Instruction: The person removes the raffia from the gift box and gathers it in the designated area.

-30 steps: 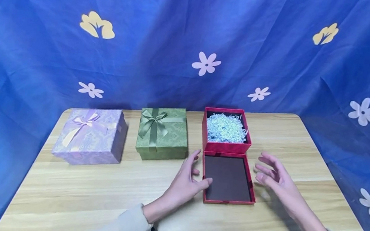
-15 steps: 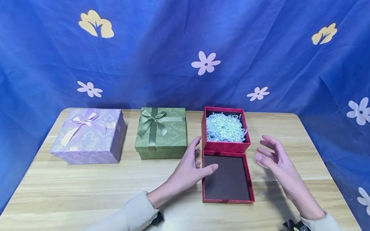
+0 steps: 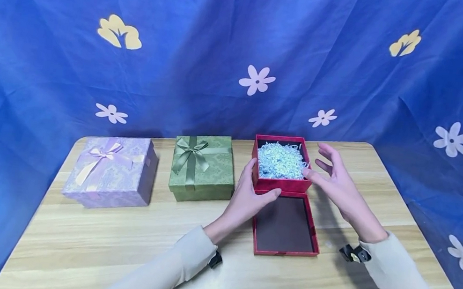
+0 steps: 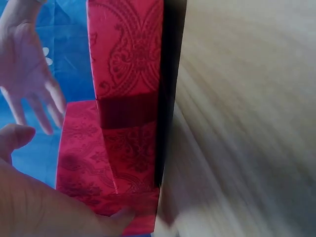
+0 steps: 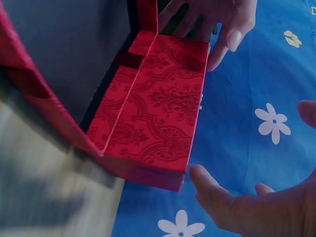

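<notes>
A red box [image 3: 283, 185] stands uncovered in the head view, filled with pale blue shredded paper [image 3: 281, 161]. Its red lid [image 3: 317, 240] lies upturned right in front, dark inside showing. My left hand [image 3: 248, 199] is at the box's near left corner, thumb extended over the lid's back edge; in the left wrist view a fingertip overlaps the red wall, and contact is hard to tell. On the other side, my right hand [image 3: 339, 186] has its fingers loosely bent beside the box, thumb near the right rim. In the right wrist view a small gap separates that hand [image 5: 256, 207] from the box.
A green gift box [image 3: 212, 167] with a ribbon bow sits left of the red box. Farther left is a lilac gift box [image 3: 126, 176], also bow-tied. Blue flowered cloth [image 3: 206, 66] hangs behind the wooden table [image 3: 127, 246].
Both hands have moved away from beside the lid, forward to the sides of the filled red box. The right hand has also come left, closer to the box. Boxes and lid stay put.
</notes>
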The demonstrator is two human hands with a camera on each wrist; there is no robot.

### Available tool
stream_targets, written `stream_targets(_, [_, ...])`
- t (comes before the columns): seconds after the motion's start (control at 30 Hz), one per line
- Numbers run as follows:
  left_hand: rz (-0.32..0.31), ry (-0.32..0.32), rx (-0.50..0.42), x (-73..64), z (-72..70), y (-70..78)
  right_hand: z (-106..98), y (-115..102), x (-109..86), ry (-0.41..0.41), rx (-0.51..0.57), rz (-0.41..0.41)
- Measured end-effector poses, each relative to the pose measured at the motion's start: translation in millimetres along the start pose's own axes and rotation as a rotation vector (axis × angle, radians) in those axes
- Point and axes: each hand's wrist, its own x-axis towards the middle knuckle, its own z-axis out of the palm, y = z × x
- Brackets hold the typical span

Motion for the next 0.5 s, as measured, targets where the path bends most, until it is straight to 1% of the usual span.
stream_targets(0.13, [0.021,0.011,-0.001,9.5,2.4,-4.2,5,-5,10.4,-0.035,-0.062,0.009])
stream_targets(0.3, [0.061,0.032,0.041,21.3,3.4,-10.3,10,-9,23.8,-0.114,-0.123,0.002])
stream_targets(0.4, [0.050,0.029,0.049,26.8,4.4,-10.9,14,-11,33.6,-0.166,-0.147,-0.019])
stream_targets(0.5, [0.035,0.019,0.050,31.8,4.2,-10.4,20,-14,44.5,-0.214,-0.227,-0.024])
